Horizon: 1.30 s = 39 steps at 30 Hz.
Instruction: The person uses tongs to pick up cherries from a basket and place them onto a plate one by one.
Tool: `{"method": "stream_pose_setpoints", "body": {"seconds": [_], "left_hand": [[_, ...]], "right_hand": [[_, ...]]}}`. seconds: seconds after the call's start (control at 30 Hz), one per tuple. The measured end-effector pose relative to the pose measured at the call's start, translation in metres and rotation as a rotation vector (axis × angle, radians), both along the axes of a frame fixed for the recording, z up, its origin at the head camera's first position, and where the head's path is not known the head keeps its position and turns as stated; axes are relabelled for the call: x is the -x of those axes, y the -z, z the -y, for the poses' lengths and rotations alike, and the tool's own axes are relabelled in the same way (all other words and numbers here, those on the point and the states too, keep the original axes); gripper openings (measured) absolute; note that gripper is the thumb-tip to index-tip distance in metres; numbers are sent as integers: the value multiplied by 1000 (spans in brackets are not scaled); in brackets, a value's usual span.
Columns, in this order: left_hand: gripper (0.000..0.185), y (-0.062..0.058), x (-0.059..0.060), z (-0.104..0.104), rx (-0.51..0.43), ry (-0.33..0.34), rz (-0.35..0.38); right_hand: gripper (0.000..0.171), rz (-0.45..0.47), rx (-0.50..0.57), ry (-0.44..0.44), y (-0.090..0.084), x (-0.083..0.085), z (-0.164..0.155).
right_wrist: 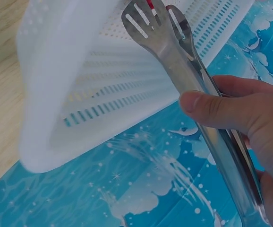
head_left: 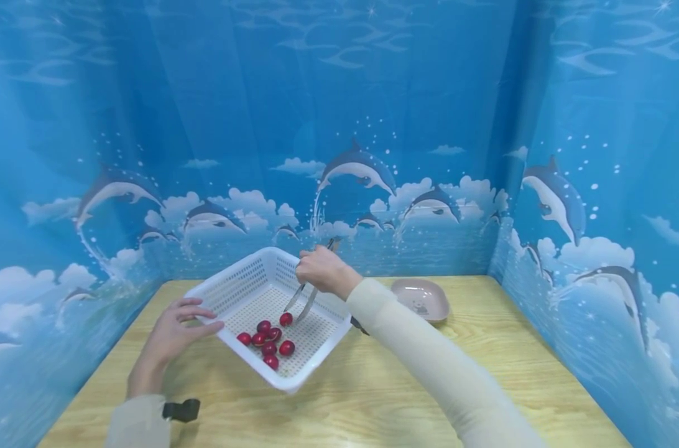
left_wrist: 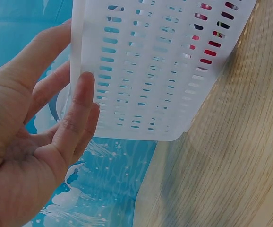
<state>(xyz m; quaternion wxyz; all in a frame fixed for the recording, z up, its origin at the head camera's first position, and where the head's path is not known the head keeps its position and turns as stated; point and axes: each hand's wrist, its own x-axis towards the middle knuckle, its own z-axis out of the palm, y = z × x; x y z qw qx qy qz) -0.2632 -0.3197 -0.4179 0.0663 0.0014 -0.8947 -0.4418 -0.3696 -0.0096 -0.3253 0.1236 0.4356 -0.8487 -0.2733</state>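
Note:
A white perforated plastic basket (head_left: 311, 373) stands on the table with several small round red fruits (head_left: 269, 348) on its floor, cherries or small plums by their look. My left hand (head_left: 174, 333) holds the basket's left rim, thumb on one side and fingertips on the outer wall (left_wrist: 141, 71). My right hand (head_left: 325, 270) reaches over the far right side and grips metal tongs (right_wrist: 193, 80) with slotted heads. The tong tips are down at one red fruit (head_left: 286, 319), set slightly apart from the others. Whether they squeeze it, I cannot tell.
A shallow pinkish dish (head_left: 437, 305) with a small printed figure stands to the right of the basket, partly behind the right sleeve (head_left: 418, 348). A blue dolphin-patterned curtain (head_left: 339, 124) encloses the back and sides of the wooden table (head_left: 373, 398).

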Motion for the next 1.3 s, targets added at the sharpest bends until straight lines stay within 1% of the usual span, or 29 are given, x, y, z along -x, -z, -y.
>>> {"method": "stream_pose_setpoints", "body": {"seconds": [0.17, 0.33, 0.47, 0.6, 0.73, 0.87, 1.07, 1.17, 1.3], "left_hand": [[53, 1, 0, 0, -2, -6, -3], [51, 3, 1, 1, -2, -2, -9], [50, 3, 2, 1, -1, 3, -11], [51, 2, 2, 1, -5, 5, -13], [51, 2, 1, 1, 2, 1, -15], [51, 3, 2, 1, 2, 4, -18], [49, 4, 2, 3, 1, 6, -27], [49, 4, 2, 3, 1, 4, -22], [51, 3, 3, 2, 6, 2, -13]], "right_hand": [[16, -22, -53, 22, 3, -2, 15], [18, -55, -107, 26, 10, -4, 27], [19, -62, -128, 26, 14, -6, 32], [18, -63, -131, 17, 13, -7, 32], [15, -52, -128, 12, 8, -8, 28], [16, -21, -109, 14, -1, -10, 21], [24, 4, -62, 3, -13, -12, 6], [30, 28, -22, -9, -18, -13, -2], [34, 34, 30, -32, -25, -14, -13]]}}
